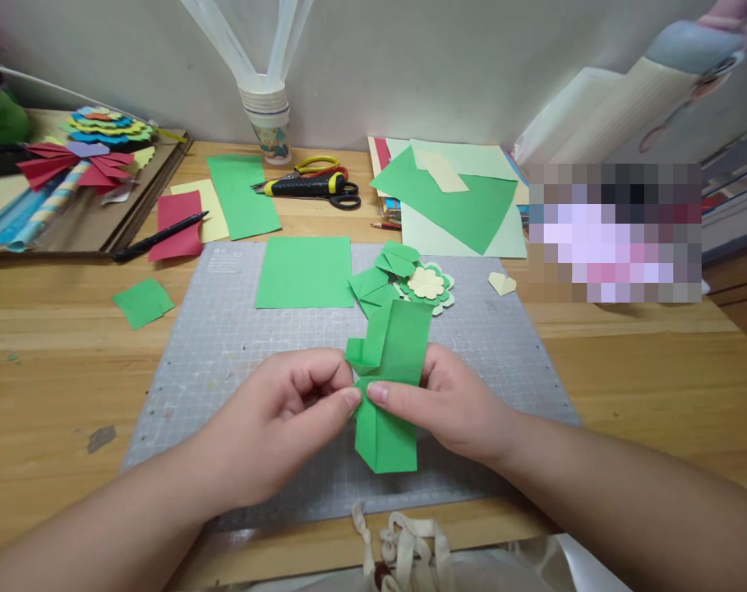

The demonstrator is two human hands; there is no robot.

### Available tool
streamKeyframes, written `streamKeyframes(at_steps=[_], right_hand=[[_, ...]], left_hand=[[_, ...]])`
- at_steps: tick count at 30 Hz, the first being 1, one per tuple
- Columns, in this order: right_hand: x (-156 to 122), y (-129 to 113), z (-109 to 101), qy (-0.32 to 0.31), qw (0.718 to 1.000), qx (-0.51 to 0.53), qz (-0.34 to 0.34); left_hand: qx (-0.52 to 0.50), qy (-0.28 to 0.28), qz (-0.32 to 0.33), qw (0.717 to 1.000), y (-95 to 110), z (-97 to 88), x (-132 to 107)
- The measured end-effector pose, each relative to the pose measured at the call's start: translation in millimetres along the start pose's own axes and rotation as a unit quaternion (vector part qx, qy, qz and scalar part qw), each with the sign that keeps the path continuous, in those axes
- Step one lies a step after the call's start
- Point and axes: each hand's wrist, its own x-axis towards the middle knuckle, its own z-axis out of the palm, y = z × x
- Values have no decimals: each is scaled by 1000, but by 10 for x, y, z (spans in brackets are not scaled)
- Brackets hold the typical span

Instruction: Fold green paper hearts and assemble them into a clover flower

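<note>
Above the grey cutting mat [182, 411] I hold a partly folded sheet of green paper [403, 345] upright. My left hand [299, 403] pinches its left edge between thumb and curled fingers. From the right, my right hand [453, 403] grips the same sheet, thumb flat on the front and fingers behind it, mostly hidden. Folded flaps show along the sheet's left side. Just beyond it lie folded green paper pieces [373, 288] and a layered paper flower [426, 284] with a cream centre. A flat green square [305, 271] rests on the mat's far part.
Scissors [345, 196] and a yellow-black utility knife [305, 184] lie at the back, near stacked paper cups [268, 123] holding clear tubes. Paper sheets [459, 205] are piled back right. A black pen [160, 237] and a cardboard tray [145, 181] with paper crafts are left.
</note>
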Motion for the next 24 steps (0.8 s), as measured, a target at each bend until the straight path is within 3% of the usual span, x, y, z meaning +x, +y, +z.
streamKeyframes(at_steps=[7,14,19,24], right_hand=[[8,3,7,-1,1000,-6,-12],[-13,-2,27,15,998,-43,43],[-19,-5,35,49,997,-54,21],[-15,-4,37,51,997,-42,49]], left_hand=[[-53,-3,-12,999,-27,22,57],[-100,88,-26,991,-41,31,99],[-93,77,-37,992,-29,50,104],[-90,83,-34,992,-40,61,114]])
